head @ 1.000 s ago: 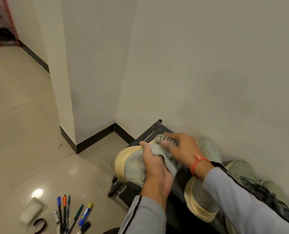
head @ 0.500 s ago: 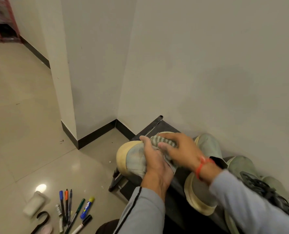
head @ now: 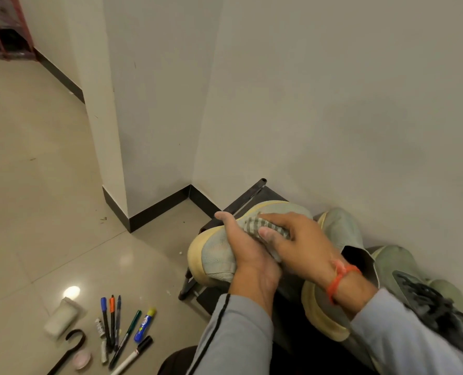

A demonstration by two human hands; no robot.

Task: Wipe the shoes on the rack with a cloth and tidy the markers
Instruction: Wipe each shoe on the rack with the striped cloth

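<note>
Pale grey-green mesh sneaker with a yellowed rubber sole point(head: 219, 255) is held over the left end of the black metal shoe rack point(head: 248, 197), toe pointing toward 9 o'clock. Left hand point(head: 245, 253) grips the sneaker across its upper, fingers wrapped round the far side. Right hand point(head: 300, 239) pinches a grey-and-white checked cloth point(head: 254, 226) between thumb and curled fingers, pressed to the shoe's upper; an orange thread band point(head: 338, 280) circles that wrist. At 3 o'clock of the held shoe, a matching pale grey-green sneaker point(head: 341, 228) rests on the rack against the wall. At 8 o'clock, on the beige tiled floor point(head: 35, 185), lie loose coloured markers point(head: 116, 326), fanned and touching, beside a white cylindrical roll point(head: 61, 315).
</note>
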